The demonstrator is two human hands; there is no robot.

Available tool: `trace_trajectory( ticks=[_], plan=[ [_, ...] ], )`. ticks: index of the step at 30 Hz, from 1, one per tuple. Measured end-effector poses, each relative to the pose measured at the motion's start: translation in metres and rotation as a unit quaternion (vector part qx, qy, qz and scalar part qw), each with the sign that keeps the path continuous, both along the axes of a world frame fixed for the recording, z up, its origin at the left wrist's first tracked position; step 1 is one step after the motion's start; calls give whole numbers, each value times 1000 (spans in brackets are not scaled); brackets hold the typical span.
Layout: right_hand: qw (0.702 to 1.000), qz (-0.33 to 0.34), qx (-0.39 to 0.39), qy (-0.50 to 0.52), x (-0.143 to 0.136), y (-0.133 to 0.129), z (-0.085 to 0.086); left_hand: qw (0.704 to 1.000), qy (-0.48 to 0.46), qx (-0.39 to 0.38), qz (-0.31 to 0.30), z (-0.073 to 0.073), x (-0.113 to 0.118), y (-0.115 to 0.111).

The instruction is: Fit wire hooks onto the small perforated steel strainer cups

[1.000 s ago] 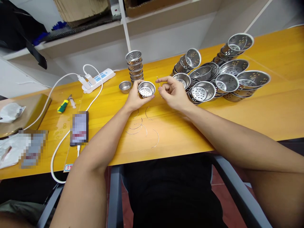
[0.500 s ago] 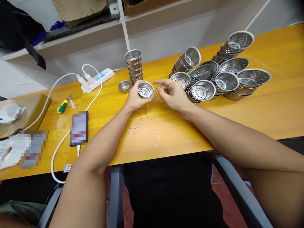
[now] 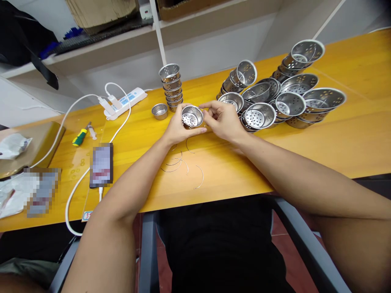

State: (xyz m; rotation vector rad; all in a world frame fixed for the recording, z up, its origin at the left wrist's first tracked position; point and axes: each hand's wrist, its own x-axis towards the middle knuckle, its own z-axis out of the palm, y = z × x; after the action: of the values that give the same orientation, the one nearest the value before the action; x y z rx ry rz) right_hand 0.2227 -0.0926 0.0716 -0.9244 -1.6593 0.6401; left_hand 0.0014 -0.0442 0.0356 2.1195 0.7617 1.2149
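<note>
My left hand (image 3: 177, 128) is wrapped round a small perforated metal strainer basket (image 3: 192, 117), its mouth tipped toward me. Close by its right rim, my right hand (image 3: 224, 120) pinches a thin curved wire, mostly hidden by the fingers; whether the wire's end sits in a hole cannot be made out. Several loose wire arcs (image 3: 199, 177) lie on the table below the hands. Left of the basket stands one shallow metal cup (image 3: 159, 111), beside a tall stack of perforated baskets (image 3: 170, 77).
Many baskets with wire handles (image 3: 260, 116) crowd the table (image 3: 238, 171) at right, some stacked and leaning. At left are a power strip (image 3: 126, 103), white cable, phone (image 3: 101, 165), screwdriver (image 3: 80, 137) and a box (image 3: 39, 142). A shelf (image 3: 122, 42) runs along the back.
The basket in my left hand has moved slightly right, up to my right hand's fingertips. The wire that showed between the right fingers is now largely hidden at the rim.
</note>
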Motion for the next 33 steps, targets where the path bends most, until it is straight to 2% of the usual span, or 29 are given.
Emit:
trace_trajectory(
  ticks=[11, 17, 22, 26, 33],
  plan=[
    [1000, 0, 7, 24, -5, -2, 0, 1000, 13, -4, 5, 7, 2, -7],
    [994, 92, -5, 53, -3, -9, 20, 999, -7, -31, -12, 8, -2, -5],
    [975, 197, -82, 66, 2, -9, 30, 997, -10, -57, -49, 10, -5, -3],
    [971, 192, -102, 97, 1, -6, 27, 996, -19, -39, -80, 7, -3, -1],
    [973, 178, -119, 80, 2, -1, 24, 998, 17, -28, -60, 1, -2, 1]
  ],
)
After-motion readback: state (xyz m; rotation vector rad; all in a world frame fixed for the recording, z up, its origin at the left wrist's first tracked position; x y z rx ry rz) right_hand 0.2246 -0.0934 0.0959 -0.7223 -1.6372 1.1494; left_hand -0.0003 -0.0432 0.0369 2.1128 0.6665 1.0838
